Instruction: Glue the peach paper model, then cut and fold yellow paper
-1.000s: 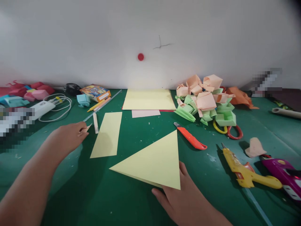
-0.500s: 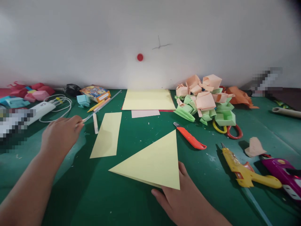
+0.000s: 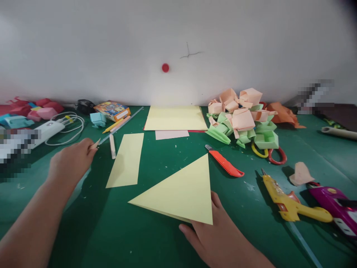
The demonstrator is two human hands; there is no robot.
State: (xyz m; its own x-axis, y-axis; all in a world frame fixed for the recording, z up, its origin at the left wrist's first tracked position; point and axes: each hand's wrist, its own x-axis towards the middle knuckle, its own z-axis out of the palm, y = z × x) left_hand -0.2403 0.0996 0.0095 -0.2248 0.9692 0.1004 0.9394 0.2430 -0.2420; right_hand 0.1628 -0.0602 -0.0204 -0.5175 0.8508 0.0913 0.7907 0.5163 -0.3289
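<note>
On the left, my left hand [image 3: 69, 158] is closed, its fingertips pinching a small pointed peach piece [image 3: 95, 144] that looks like paper. A thin clear stick [image 3: 105, 139] lies just beyond those fingertips, with a pale peach stick [image 3: 112, 146] beside it. In front of me is a sheet of yellow paper folded into a triangle [image 3: 181, 195], its point to the left. My right hand [image 3: 208, 232] holds it from beneath at the lower right corner; most of the fingers are hidden by the paper. A yellow paper strip [image 3: 125, 160] lies between my hands.
An orange-red utility knife [image 3: 225, 163] lies beyond the triangle. To the right are a yellow glue gun [image 3: 292, 204], a purple power strip [image 3: 337, 204], scissors [image 3: 277, 155] and heaped folded papers [image 3: 242, 119]. Yellow sheets [image 3: 175, 118] lie against the wall, left of them a small box [image 3: 113, 111].
The small peach piece in my left hand has turned, its tip now pointing more upward. The view has shifted very slightly. My right hand and the folded yellow paper look unmoved.
</note>
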